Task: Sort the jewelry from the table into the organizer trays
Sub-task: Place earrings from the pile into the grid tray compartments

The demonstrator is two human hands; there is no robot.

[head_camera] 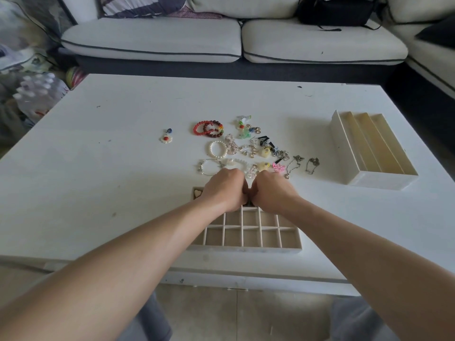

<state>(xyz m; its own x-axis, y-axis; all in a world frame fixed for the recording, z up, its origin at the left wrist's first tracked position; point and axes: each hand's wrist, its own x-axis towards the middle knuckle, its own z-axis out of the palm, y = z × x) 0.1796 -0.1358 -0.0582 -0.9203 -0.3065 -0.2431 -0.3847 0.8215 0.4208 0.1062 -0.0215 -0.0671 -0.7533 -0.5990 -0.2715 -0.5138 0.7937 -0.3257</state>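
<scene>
My left hand [225, 188] and my right hand [269, 190] meet knuckle to knuckle over the far end of the beige grid tray [243, 249]. The fingers of both hands curl downward. A small dark piece [250, 203] shows between them, and the grip on it is hidden. A pale heart piece [197, 193] lies in the tray's far left cell. Loose jewelry lies just beyond the hands: red bead bracelets [209, 129], a pearl bracelet [218, 149], a silver bracelet [209, 166], a pink butterfly [279, 167], thin chains [312, 164] and a flower charm [167, 138].
A white tray with long slots [344, 153] stands at the table's right. The white table [98, 168] ends close to my body. A sofa [152, 43] with a black bag [334, 9] runs along the far side. Packed water bottles [39, 94] sit at the left.
</scene>
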